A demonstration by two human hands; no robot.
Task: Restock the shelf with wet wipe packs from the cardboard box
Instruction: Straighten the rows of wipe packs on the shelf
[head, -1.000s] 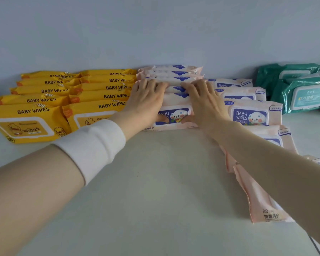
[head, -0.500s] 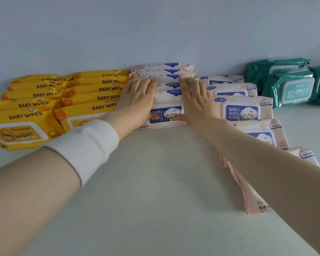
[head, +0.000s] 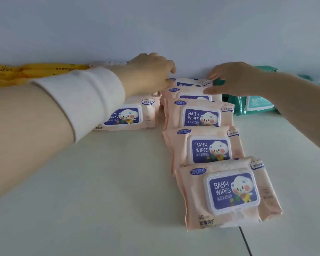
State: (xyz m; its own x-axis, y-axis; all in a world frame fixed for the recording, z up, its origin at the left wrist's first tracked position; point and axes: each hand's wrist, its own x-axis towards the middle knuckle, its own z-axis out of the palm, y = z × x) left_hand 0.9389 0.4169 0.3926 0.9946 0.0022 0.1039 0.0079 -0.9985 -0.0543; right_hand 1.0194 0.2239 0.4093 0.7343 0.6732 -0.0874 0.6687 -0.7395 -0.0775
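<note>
Head camera view, looking down at two bare hands reaching to the back of a pale shelf (head: 100, 182). Both hands meet at the rearmost pink pack (head: 189, 83) of baby wipes, which lies flat against the grey-blue wall (head: 155, 24). The left hand (head: 150, 72) has its fingers curled and its thumb at the pack's left corner. The right hand (head: 235, 80) curves its fingers over the pack's right end, with its thumb lying on the second pink pack (head: 190, 93) just in front. Motion blur makes it impossible to tell whether either hand actually grips a pack or only touches it. A white cuff (head: 85, 97) wraps the left wrist. Three more pink packs continue the row towards the camera, each overlapping the one behind: a third (head: 199, 113), a fourth (head: 205, 146), and a front pack (head: 229, 191) with a purple "BABY WIPES" lid label. Just to the left stands a separate pink pack (head: 129, 115), partly hidden by the left forearm. Yellow packs (head: 26, 71) line the far left along the wall. Green packs (head: 253, 104) sit at the right, behind the right forearm.
</note>
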